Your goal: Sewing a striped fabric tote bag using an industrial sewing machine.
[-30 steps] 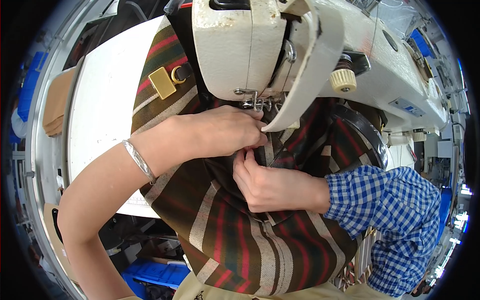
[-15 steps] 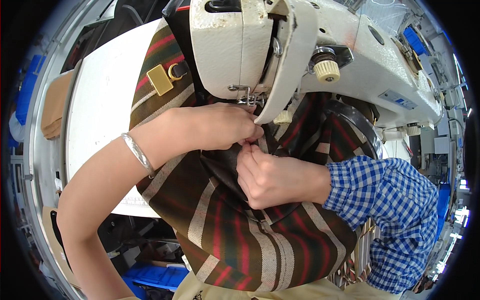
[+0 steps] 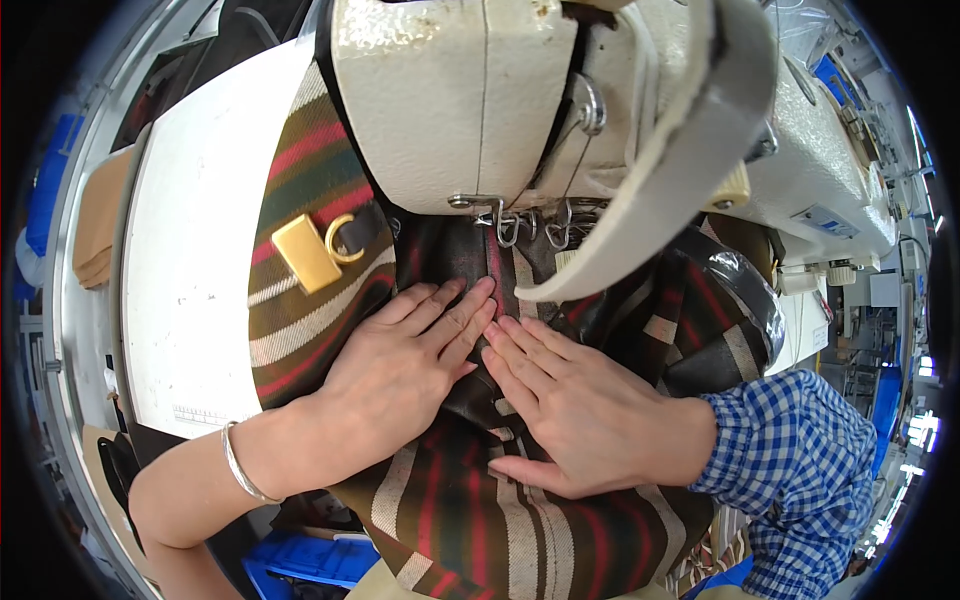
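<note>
A striped fabric bag piece [image 3: 470,500] in brown, red and cream, with black leather-like panels, lies bunched under the needle area of a white sewing machine [image 3: 430,110]. My left hand [image 3: 410,350] rests flat on the dark panel, fingers stretched toward the metal presser parts [image 3: 510,222]. Beside it my right hand [image 3: 580,400] presses flat on the piece, its fingers extended and thumb apart. The fingertips of both hands nearly meet along a seam. A gold rectangular clasp [image 3: 307,255] with a gold ring [image 3: 345,240] sits on the striped part at left.
The white machine table [image 3: 190,250] spreads to the left, with brown folded pieces [image 3: 103,220] beyond its edge. A pale curved guard or lever [image 3: 670,180] juts down over the work at right. A blue bin [image 3: 310,560] is below the table.
My fingers were pinched together close under the machine head. Now both hands are spread flat, nearer to me, and the view has come closer to the machine.
</note>
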The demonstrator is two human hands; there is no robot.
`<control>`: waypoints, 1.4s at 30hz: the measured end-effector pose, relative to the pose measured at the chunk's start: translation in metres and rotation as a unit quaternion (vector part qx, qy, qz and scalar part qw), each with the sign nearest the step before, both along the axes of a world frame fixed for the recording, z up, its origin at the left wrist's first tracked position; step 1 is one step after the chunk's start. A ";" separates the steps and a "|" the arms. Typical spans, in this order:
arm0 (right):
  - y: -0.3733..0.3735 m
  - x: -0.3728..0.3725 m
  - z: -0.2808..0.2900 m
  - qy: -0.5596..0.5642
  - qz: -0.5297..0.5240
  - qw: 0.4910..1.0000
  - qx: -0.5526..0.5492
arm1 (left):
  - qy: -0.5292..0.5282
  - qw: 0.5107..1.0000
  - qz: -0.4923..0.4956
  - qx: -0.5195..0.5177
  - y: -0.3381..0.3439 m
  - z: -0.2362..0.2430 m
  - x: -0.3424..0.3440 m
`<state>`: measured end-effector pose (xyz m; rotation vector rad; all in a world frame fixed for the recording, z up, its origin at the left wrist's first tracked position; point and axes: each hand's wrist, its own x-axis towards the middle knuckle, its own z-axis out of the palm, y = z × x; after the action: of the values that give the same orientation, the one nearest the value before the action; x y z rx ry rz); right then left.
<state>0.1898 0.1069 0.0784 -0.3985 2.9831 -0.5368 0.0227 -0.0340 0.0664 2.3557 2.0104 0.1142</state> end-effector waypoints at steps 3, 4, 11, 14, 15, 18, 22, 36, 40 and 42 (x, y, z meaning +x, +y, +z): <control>0.001 0.002 0.006 -0.017 -0.008 0.999 -0.030 | -0.016 1.000 0.021 0.012 -0.001 -0.003 -0.001; 0.000 0.001 0.007 -0.017 -0.007 0.999 -0.029 | -0.023 1.000 0.018 0.010 0.000 -0.003 -0.002; 0.022 -0.018 0.001 0.035 -0.034 0.986 0.161 | -0.004 1.000 -0.005 0.004 0.000 0.001 -0.002; 0.030 -0.024 -0.001 0.061 -0.107 0.962 0.243 | 0.016 1.000 -0.016 0.000 0.002 0.003 0.000; 0.028 -0.028 0.001 0.046 -0.139 0.959 0.243 | 0.024 1.000 -0.018 -0.003 0.002 0.005 0.000; 0.032 -0.034 0.006 0.000 -0.143 0.964 0.223 | 0.063 0.998 -0.023 -0.013 0.003 0.009 0.003; 0.031 -0.028 -0.008 -0.012 -0.151 0.979 0.133 | 0.063 0.998 -0.019 -0.009 0.002 0.003 0.002; -0.017 0.005 0.012 -0.049 -0.063 0.996 0.040 | 0.025 0.999 0.003 -0.034 -0.002 0.004 -0.002; -0.015 0.002 0.011 -0.051 -0.055 0.997 0.036 | 0.013 1.000 0.000 -0.013 -0.003 0.001 -0.003; -0.013 0.001 0.013 -0.055 -0.048 0.996 0.044 | -0.012 1.000 0.005 -0.020 -0.001 0.002 -0.003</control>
<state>0.1903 0.0938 0.0916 -0.2121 2.9181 -0.4181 0.0196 -0.0350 0.0685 2.3088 1.9945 0.1021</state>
